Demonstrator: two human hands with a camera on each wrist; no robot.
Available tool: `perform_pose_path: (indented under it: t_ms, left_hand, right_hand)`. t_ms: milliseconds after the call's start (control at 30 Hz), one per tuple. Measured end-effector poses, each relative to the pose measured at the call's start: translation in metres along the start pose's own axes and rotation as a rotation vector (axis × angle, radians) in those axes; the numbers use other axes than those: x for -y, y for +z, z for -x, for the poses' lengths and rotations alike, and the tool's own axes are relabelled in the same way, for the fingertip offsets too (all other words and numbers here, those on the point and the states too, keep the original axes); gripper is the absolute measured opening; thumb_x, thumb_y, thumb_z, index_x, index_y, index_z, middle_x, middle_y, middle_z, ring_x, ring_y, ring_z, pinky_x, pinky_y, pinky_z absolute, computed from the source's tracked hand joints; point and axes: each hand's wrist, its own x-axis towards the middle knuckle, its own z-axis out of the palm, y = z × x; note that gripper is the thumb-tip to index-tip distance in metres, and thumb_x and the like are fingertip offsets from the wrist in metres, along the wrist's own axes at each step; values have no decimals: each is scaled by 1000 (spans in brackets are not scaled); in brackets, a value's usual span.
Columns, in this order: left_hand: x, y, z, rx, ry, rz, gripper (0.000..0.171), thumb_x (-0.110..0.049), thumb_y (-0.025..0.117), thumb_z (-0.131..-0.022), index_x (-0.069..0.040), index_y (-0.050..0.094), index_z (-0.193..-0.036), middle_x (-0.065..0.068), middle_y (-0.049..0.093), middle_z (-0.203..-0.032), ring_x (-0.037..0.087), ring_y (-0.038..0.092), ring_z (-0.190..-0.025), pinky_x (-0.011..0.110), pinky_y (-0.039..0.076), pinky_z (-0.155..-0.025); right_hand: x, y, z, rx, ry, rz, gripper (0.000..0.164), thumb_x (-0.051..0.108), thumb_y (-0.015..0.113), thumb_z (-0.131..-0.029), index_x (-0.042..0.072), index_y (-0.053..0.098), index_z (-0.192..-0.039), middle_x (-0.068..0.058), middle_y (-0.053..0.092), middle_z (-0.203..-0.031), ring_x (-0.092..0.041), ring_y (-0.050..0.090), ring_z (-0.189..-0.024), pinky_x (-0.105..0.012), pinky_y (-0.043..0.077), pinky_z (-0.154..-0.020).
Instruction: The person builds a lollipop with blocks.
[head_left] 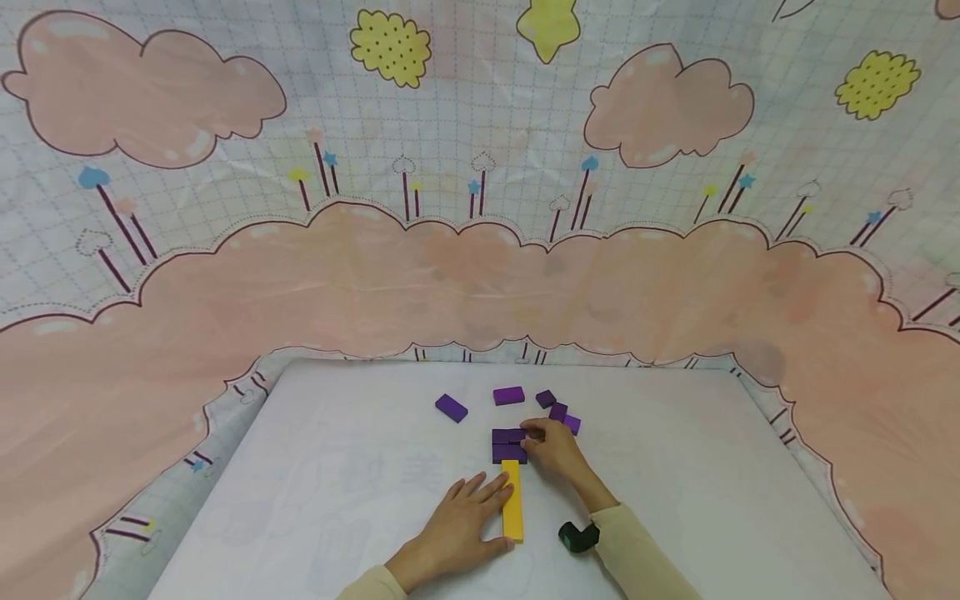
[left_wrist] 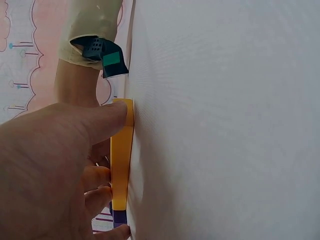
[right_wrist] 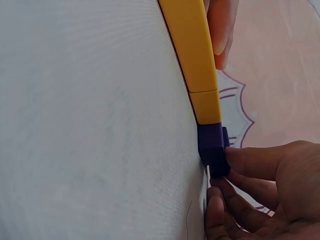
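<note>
A narrow yellow strip of blocks [head_left: 512, 508], with a seam across it in the right wrist view, lies lengthwise on the white table. My left hand [head_left: 468, 525] rests along its left side, fingers spread and fairly straight; the thumb [left_wrist: 107, 120] touches the near end. Dark purple blocks [head_left: 508, 453] lie crosswise in two rows at the strip's far end. My right hand [head_left: 557, 450] pinches a dark purple block [right_wrist: 217, 162] at the right end of these rows, thumb on one side and fingers on the other. That block is partly hidden by the fingers.
Beyond the rows lie a purple block [head_left: 508, 396] and another one [head_left: 452, 408] to the left. Several small purple pieces [head_left: 558, 412] cluster behind my right hand. A dark wrist device [head_left: 579, 537] sits at the right sleeve. Patterned cloth [head_left: 465, 283] rises behind the table.
</note>
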Motion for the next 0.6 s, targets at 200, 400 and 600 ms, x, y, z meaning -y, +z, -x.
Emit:
perform_pose_path:
  t_ms: [200, 400, 600]
  left_hand:
    - [0, 0, 0, -9, 8, -13, 72, -63, 58, -89, -27, 42, -150, -8, 31, -161, 32, 34, -146, 59, 29, -117]
    - [0, 0, 0, -12, 12, -13, 73, -63, 57, -89, -27, 41, -150, -8, 30, -161, 32, 34, -147, 59, 29, -117]
    - [0, 0, 0, -20, 17, -17, 72, -62, 58, -89, -26, 42, -150, -8, 31, -161, 32, 34, -146, 59, 29, -116]
  right_hand:
    - [0, 0, 1, 1, 25, -11, 29, 11, 69, -89, 6, 70, -118, -12, 71, -114, -26, 65, -105, -46, 54, -97]
    - [-2, 0, 0, -3, 18, -19, 29, 12, 70, -89, 6, 70, -117, -12, 71, -114, -26, 66, -103, -46, 54, -95]
    - [-2, -1, 1, -18, 10, -25, 27, 12, 72, -87, 7, 71, -114, -10, 72, -108, -24, 67, -99, -44, 56, -91]
